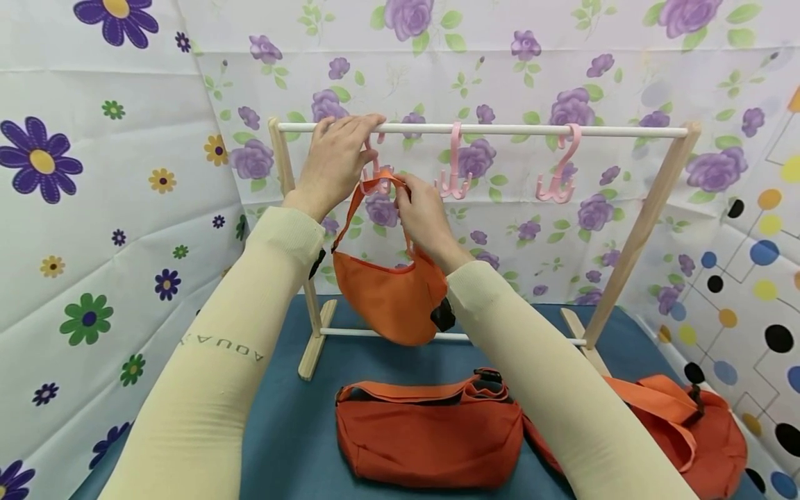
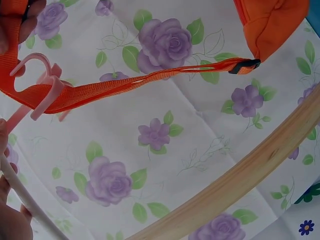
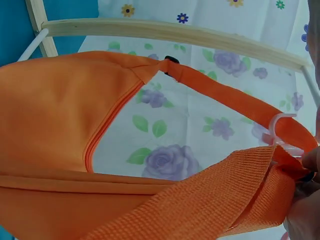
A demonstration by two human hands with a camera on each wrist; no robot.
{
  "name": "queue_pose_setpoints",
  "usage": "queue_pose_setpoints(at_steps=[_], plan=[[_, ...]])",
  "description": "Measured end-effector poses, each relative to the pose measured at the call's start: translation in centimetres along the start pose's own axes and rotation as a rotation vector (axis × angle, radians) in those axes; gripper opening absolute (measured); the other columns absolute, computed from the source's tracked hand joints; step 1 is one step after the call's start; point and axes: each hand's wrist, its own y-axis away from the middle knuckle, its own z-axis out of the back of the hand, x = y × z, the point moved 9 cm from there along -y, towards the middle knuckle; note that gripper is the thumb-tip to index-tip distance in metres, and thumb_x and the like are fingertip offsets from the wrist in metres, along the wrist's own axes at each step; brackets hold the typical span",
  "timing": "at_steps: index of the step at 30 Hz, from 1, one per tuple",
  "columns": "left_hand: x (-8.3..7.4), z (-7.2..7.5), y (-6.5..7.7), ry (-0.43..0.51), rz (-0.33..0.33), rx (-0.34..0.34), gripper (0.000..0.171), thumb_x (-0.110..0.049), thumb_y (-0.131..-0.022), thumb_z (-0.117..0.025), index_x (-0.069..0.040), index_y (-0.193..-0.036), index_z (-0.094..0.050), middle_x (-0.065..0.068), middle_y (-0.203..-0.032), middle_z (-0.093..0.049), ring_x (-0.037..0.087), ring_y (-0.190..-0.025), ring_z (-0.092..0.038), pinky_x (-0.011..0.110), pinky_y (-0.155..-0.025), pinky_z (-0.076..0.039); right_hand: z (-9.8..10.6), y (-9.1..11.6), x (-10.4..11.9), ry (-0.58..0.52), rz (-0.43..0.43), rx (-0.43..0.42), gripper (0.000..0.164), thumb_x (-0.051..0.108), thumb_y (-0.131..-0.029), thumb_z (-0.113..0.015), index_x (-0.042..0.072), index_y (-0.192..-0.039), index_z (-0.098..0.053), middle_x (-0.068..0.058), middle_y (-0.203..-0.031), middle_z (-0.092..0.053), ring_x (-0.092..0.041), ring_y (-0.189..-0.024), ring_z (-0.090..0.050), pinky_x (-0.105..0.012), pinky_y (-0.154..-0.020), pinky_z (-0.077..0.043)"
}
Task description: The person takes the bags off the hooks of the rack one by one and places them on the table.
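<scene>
An orange waist bag (image 1: 381, 295) hangs below the rack's white rod, its strap (image 2: 115, 92) looped over the prongs of the leftmost pink hook (image 2: 50, 90). My right hand (image 1: 425, 215) pinches the strap near its top, just right of that hook. Up on the rod, my left hand (image 1: 340, 160) lays its fingers over the bar and grips the hook's stem, thumb against it. In the right wrist view the bag (image 3: 50, 115) fills the left side, and part of my right hand (image 3: 305, 205) shows at the right edge, holding the webbing.
Two more pink hooks, a middle one (image 1: 455, 163) and a right one (image 1: 559, 167), hang from the white rod (image 1: 500, 130). Wooden posts (image 1: 644, 229) hold up the rack. A red-orange bag (image 1: 431, 444) lies on the blue cloth in front, another (image 1: 719, 437) at right.
</scene>
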Motion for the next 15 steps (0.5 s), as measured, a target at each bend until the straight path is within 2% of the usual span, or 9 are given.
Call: queue_pose_setpoints(at_steps=[4, 8, 12, 15], plan=[[0.0, 0.0, -0.2, 0.007, 0.008, -0.007, 0.053, -0.018, -0.103, -0.067, -0.018, -0.154, -0.051, 0.003, -0.152, -0.057, 0.025, -0.141, -0.051, 0.047, -0.123, -0.022, 0.4, -0.2, 0.6, 0.066, 0.039, -0.009, 0.031, 0.013, -0.111, -0.051, 0.0, -0.134, -0.066, -0.012, -0.085, -0.065, -0.018, -0.068, -0.054, -0.026, -0.061, -0.042], [0.0, 0.2, -0.4, 0.008, 0.016, -0.018, 0.053, -0.019, -0.101, -0.069, -0.017, -0.152, -0.054, 0.004, -0.149, -0.06, 0.026, -0.138, -0.054, 0.047, -0.121, -0.025, 0.8, -0.3, 1.1, 0.145, 0.062, -0.022, 0.027, 0.021, -0.11, -0.056, 0.003, -0.124, -0.07, -0.008, -0.077, -0.062, -0.019, -0.061, -0.051, -0.028, -0.055, -0.039], [0.1, 0.3, -0.4, 0.007, 0.027, -0.02, 0.052, -0.02, -0.101, -0.07, -0.017, -0.151, -0.055, 0.004, -0.147, -0.061, 0.026, -0.137, -0.055, 0.047, -0.121, -0.026, 1.0, -0.4, 1.7, 0.194, 0.076, -0.025, 0.025, 0.023, -0.11, -0.056, 0.003, -0.114, -0.07, -0.007, -0.078, -0.064, -0.018, -0.06, -0.054, -0.027, -0.054, -0.041], [0.0, 0.3, -0.4, 0.009, 0.03, -0.02, 0.052, -0.02, -0.101, -0.07, -0.017, -0.151, -0.055, 0.005, -0.147, -0.061, 0.027, -0.136, -0.055, 0.047, -0.121, -0.026, 1.2, -0.4, 2.2, 0.216, 0.088, -0.029, 0.025, 0.024, -0.111, -0.054, 0.003, -0.112, -0.069, -0.007, -0.08, -0.066, -0.017, -0.062, -0.054, -0.027, -0.055, -0.042]])
